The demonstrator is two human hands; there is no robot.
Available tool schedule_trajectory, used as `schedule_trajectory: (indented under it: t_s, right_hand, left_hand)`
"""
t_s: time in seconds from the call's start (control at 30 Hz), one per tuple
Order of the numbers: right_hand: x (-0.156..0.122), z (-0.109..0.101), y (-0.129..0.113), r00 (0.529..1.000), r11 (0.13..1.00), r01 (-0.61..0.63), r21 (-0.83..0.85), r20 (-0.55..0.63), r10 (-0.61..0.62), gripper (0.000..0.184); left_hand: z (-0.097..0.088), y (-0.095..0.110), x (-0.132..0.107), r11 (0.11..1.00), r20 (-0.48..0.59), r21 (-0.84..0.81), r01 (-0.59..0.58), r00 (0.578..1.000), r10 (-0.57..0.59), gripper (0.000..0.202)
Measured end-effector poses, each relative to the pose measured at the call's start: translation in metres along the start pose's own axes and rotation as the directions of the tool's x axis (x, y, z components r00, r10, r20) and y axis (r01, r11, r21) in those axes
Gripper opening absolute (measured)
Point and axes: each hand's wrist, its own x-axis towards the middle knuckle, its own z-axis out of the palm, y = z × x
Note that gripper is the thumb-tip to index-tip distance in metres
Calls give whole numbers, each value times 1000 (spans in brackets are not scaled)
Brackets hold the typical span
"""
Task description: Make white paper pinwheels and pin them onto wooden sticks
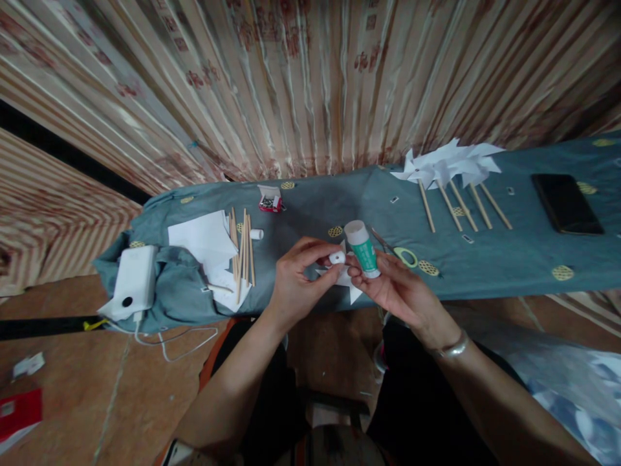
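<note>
My right hand is closed around a glue stick, a white tube with a green label, tilted with its wide white end up. My left hand pinches a small white round piece with a dark spot in its middle, close beside the glue stick. Just beneath both hands a pointed white paper shape shows, partly covered by the fingers. Scissors with a pale green handle lie behind my right hand, their blades partly hidden.
Wooden sticks, white paper sheets, a short white cylinder and an open red box of small metal pieces lie left. Paper pinwheels on sticks and a black phone lie right. A white power bank with a cable rests at the left end.
</note>
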Motion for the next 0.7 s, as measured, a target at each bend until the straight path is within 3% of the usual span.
schedule_trajectory:
  t_s: [0.7]
  right_hand:
    - [4,1,7,1000,1000,-12,22,-4,12,22]
  left_hand:
    - [2,2,-4,1000,12,1,-1,1000,1,20]
